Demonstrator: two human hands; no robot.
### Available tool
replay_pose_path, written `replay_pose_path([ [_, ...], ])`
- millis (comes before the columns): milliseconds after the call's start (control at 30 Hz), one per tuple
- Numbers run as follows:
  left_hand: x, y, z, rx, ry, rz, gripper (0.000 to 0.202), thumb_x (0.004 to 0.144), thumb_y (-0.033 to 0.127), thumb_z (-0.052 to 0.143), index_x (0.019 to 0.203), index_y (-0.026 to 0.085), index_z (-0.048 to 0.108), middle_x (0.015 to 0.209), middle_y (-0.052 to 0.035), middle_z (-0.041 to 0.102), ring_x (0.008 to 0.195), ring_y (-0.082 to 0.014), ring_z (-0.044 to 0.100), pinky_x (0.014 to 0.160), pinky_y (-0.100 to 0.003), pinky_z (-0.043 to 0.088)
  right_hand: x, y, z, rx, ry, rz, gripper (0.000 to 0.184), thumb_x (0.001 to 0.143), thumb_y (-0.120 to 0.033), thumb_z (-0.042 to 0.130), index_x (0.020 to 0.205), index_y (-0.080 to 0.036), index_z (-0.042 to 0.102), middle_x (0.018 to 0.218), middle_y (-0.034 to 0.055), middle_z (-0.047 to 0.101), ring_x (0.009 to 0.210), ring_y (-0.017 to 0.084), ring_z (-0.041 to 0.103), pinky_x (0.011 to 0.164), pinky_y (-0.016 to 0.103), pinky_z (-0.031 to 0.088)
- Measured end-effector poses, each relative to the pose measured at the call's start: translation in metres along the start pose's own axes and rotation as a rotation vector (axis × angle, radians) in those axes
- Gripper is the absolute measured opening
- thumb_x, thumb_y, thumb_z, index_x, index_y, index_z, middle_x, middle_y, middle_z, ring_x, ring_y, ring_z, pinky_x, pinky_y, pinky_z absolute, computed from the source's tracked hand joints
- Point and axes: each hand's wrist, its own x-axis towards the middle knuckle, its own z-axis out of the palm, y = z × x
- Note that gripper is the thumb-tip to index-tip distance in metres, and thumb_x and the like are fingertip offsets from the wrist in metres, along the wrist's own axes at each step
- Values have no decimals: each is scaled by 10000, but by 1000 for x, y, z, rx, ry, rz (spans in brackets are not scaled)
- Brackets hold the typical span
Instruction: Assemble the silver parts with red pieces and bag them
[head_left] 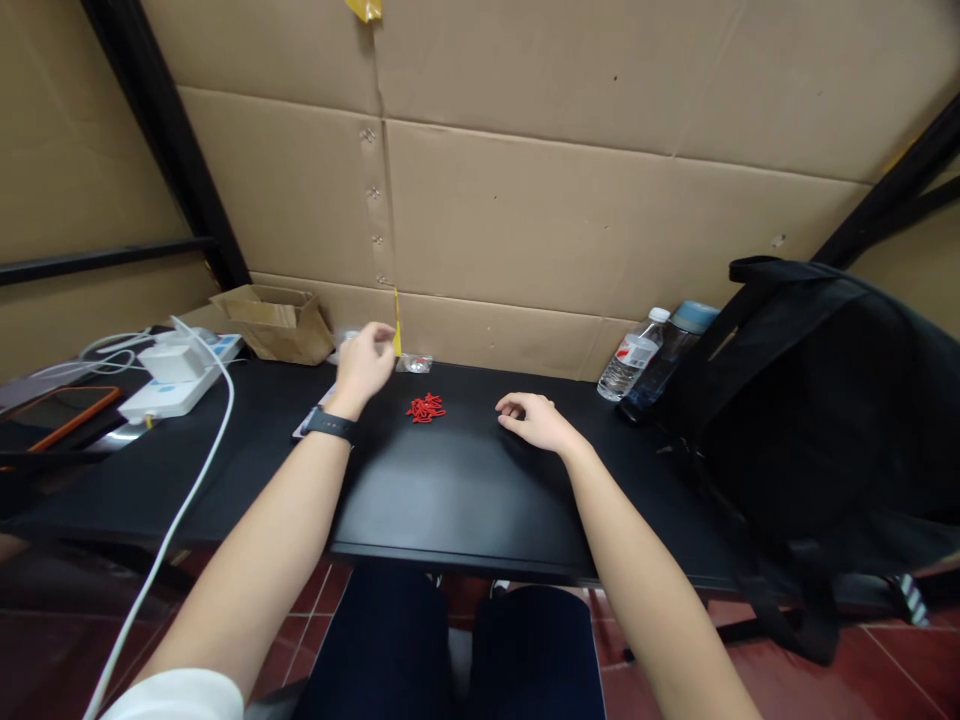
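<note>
A small heap of red cord (426,408) lies on the black table between my two hands. My left hand (365,365) hovers toward the back of the table, left of the heap; its thumb and fingers are bent but apart, and nothing shows between them. Just right of those fingertips, a small clear plastic bag (415,364) with something small in it lies by the back wall. My right hand (536,420) rests low at the table, right of the cord and not touching it, its fingers loosely curled with a gap to the thumb.
Under my left wrist lies a flat, pale-edged object (306,422), partly hidden. Further left are an open cardboard box (289,330), a white power strip (176,385) with cables, and an orange-edged phone (56,420). Rightward stand a water bottle (631,358), a blue-lidded bottle (686,330) and a black backpack (810,400).
</note>
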Motion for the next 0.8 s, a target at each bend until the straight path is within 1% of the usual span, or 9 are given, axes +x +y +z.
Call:
replay_pose_path([
  [33,-6,13,7,-52,-48,91,318,899,182,522,1174,180,682,1190,-90,755,1131,-240,695,1038,-360,506,0,1,-1,11,12,-1,150,849,-231,691,989,-248,742,937,9,773,866,172,712,852,321,501],
  [100,-20,37,23,-133,-215,330,340,896,159,526,1196,207,678,1224,-67,743,1170,-231,679,1068,-365,490,1,5,-3,31,50,6,158,846,-228,687,995,-244,736,951,16,768,856,171,705,847,320,513],
  [167,-37,57,39,-192,-336,487,369,910,145,512,1237,223,664,1265,-62,724,1203,-231,665,1094,-380,474,1,11,-5,44,99,22,184,839,-221,687,1018,-242,725,966,23,758,847,171,698,835,318,524],
  [300,-66,81,59,-309,-521,582,414,943,120,458,1306,244,614,1263,-52,717,1172,-206,680,1056,-347,500,2,23,-10,94,159,28,361,846,-212,667,1205,-245,645,1016,31,718,780,146,678,792,299,535],
  [367,-73,84,63,-337,-613,611,408,944,116,459,1301,245,611,1255,-50,721,1152,-198,689,1038,-328,508,1,27,-11,123,149,24,453,855,-196,644,1300,-249,579,1032,29,700,734,128,663,766,286,534],
  [467,-75,83,62,-329,-715,641,401,944,138,485,1305,256,613,1230,-42,734,1096,-193,708,1001,-313,520,1,30,-10,108,131,39,509,855,-174,634,1344,-269,533,1026,15,696,725,121,655,758,278,526],
  [533,-71,79,62,-301,-693,629,398,955,159,474,1312,267,611,1224,-36,736,1073,-196,708,984,-324,520,1,30,-9,76,128,53,485,855,-179,643,1320,-279,547,1021,9,699,752,129,658,776,287,519],
  [633,-61,70,60,-224,-557,552,400,960,174,445,1314,269,604,1250,-39,725,1113,-220,673,1007,-376,489,1,30,-10,26,146,76,476,857,-216,661,1314,-283,548,1051,16,702,811,151,661,829,328,505],
  [800,-40,42,50,78,-404,363,423,893,156,499,1272,278,645,1309,-81,692,1231,-312,559,1043,-503,384,-4,31,-22,-155,188,183,526,861,-305,670,1369,-303,534,1226,82,674,1074,267,640,965,488,437],
])
